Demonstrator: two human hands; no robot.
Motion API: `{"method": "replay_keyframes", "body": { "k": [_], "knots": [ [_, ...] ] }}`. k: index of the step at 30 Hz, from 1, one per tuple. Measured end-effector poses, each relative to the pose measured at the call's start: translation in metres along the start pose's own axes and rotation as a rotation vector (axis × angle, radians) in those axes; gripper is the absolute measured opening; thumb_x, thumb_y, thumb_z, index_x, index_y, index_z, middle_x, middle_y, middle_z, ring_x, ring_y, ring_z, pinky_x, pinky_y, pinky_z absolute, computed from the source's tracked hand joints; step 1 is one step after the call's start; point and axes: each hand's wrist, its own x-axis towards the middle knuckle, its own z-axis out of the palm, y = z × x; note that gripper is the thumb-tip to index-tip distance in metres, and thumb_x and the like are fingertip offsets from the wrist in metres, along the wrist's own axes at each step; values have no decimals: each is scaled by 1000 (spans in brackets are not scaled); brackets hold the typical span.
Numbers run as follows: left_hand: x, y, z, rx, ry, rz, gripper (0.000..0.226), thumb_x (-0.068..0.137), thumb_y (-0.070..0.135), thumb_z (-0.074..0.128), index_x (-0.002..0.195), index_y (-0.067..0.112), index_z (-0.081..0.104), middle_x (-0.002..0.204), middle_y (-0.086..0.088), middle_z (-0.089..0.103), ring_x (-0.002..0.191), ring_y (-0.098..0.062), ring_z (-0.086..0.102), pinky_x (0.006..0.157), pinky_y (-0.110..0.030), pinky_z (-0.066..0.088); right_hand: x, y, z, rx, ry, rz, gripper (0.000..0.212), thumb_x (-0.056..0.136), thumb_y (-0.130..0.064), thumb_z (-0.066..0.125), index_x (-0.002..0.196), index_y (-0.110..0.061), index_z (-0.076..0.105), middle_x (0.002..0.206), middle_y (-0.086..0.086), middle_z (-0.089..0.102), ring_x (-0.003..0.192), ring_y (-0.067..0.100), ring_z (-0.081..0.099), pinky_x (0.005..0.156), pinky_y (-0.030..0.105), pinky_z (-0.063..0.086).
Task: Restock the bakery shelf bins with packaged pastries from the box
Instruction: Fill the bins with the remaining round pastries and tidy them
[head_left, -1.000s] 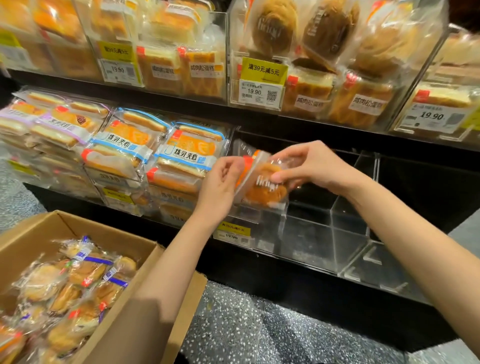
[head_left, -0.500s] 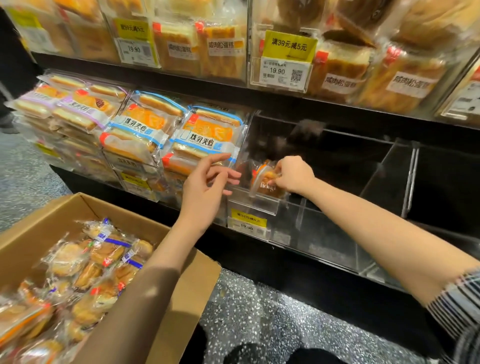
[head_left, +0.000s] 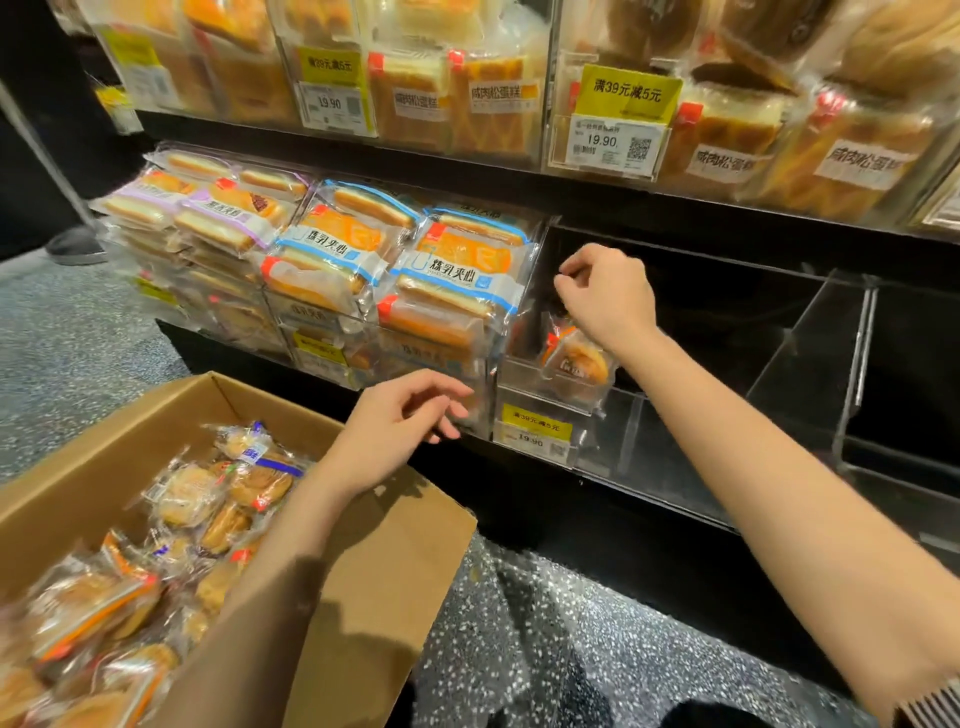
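A light, crinkly, crushable packaged pastry (head_left: 577, 358), best pinched at its sealed edge, is seen mid-frame under the loosely curled, empty right hand (head_left: 605, 299).

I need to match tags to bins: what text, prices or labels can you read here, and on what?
"满39元减5元": yellow sign, upper shelf.
"19.90": white price tag beneath it.
"19.90": left upper tag.
"咸肉松蛋糕": cake package label.
"炼乳夹心": blue-banded package.
"19.90": lower bin tag, blurred.
Placed pastry lettering: unreadable.
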Motion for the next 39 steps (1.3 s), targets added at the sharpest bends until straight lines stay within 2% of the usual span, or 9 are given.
{"method": "replay_keyframes", "body": {
  "k": [2,7,14,19,25,31,33,36,39],
  "knots": [
    [-10,-10,-19,107,-14,-13,25,97,6,48,100,23,67,88,0,72,78,-15,69,77,-30,56,-21,-31,1,127,73,-66,16,92,-20,54,103,-17,65,100,0,69,92,16,62,80,39,53],
    [-39,-36,-77,309,-77,-136,23,96,13,52,103,31,65,90,5,72,80,-8,69,79,-30,56,-81,-96,44,193,-65,-218,19,90,-19,52,105,-16,64,98,3,69,94,25,62,76,38,49],
    [-115,-82,-153,653,-118,-414,23,92,4,54,110,10,67,88,-1,66,66,-6,58,57,-6,39,-166,-152,125,26,-531,-496,18,90,-24,49,102,-18,61,95,4,69,96,29,62,72,37,49],
    [-169,-121,-182,897,-150,-693,29,90,18,55,117,18,64,113,-7,66,108,-22,59,84,-24,42,-191,-189,164,77,-695,-509,19,90,-23,51,102,-23,65,96,2,69,94,23,62,75,36,51],
    [-219,-163,-205,1025,-361,-990,31,87,41,62,106,17,66,107,-5,60,105,-21,51,86,-27,39,-214,-211,195,109,-892,-574,18,89,-17,54,98,-19,69,97,2,69,86,17,60,80,31,49],
    [-229,-188,-226,1052,-138,-999,32,83,15,61,111,2,61,121,-14,58,107,-29,58,90,-37,51,-227,-224,208,138,-977,-593,16,92,-17,56,102,-15,68,90,1,66,78,14,60,76,30,51],
    [-229,-191,-226,1094,-142,-1002,42,82,15,64,121,3,56,128,-14,54,117,-29,54,95,-37,48,-231,-227,210,132,-1002,-605,16,93,-15,56,103,-14,68,85,-2,60,73,11,54,66,25,44],
    [-238,-200,-224,1111,-86,-1007,59,76,21,75,129,8,51,130,-8,51,117,-27,53,97,-40,48,-238,-231,215,152,-1056,-609,17,92,-13,56,103,-11,68,86,1,63,73,14,58,70,23,44],
    [-250,-204,-224,1145,63,-1003,36,85,15,61,121,14,58,120,-2,61,111,-25,59,85,-32,48,-242,-235,217,144,-1103,-600,18,93,-14,56,106,-10,68,94,0,65,83,13,60,77,23,46]
  ]
}}
